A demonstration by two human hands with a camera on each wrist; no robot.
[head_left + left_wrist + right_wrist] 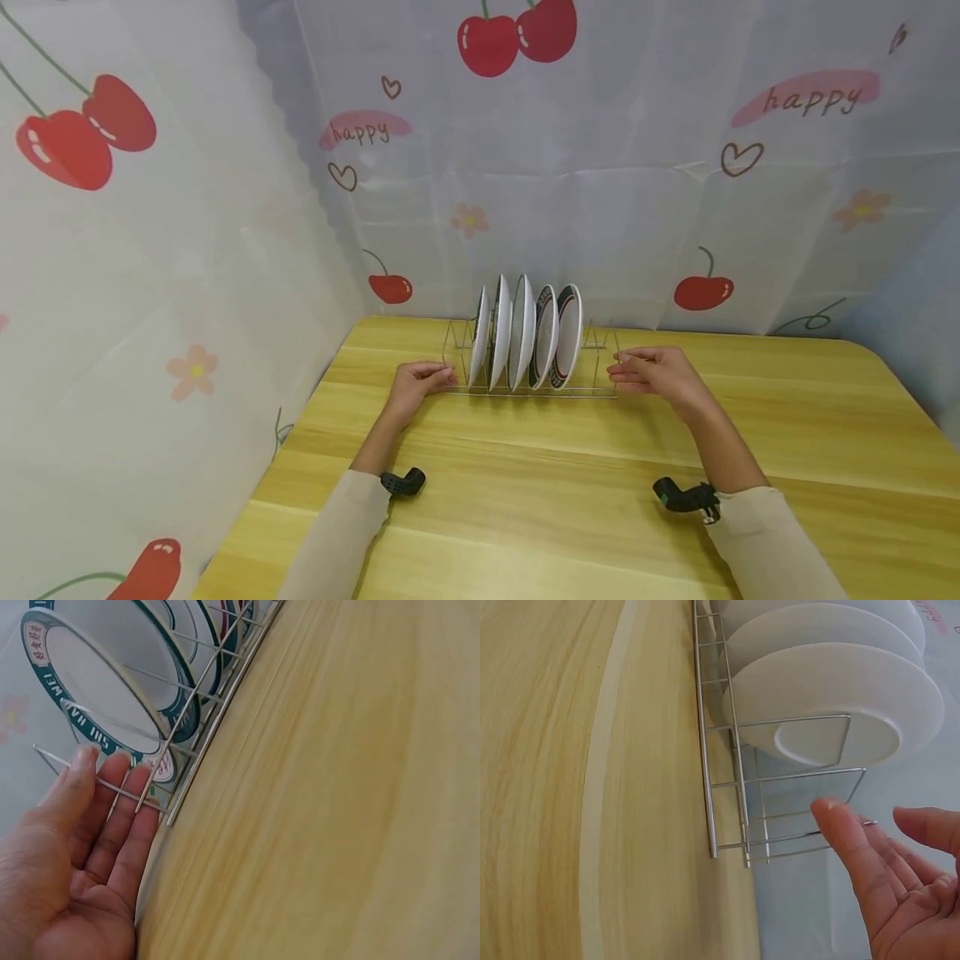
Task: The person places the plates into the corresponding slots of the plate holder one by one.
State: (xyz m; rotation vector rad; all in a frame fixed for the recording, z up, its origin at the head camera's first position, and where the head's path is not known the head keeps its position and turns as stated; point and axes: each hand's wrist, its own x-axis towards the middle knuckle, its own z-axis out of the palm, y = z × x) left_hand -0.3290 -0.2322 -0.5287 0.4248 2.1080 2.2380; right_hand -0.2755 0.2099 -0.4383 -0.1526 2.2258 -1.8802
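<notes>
A silver wire dish rack (542, 396) stands on the wooden table near its back edge. Several white plates (522, 333) with dark patterned rims stand on edge in its slots. At the rack's left end, my left hand (414, 390) holds the end wire, thumb on one side and fingers behind it; the left wrist view shows the nearest plate's green lettered rim (84, 724) just beyond the fingertips. My right hand (656, 375) is at the right end, fingers extended across the end wires, thumb apart. The white underside of a plate (836, 690) faces it.
The yellow wood-grain table (525, 500) stretches in front and to both sides. A pale curtain (585, 208) with cherries, hearts and "happy" lettering hangs right behind the table and along the left. Each wrist wears a black camera mount (686, 496).
</notes>
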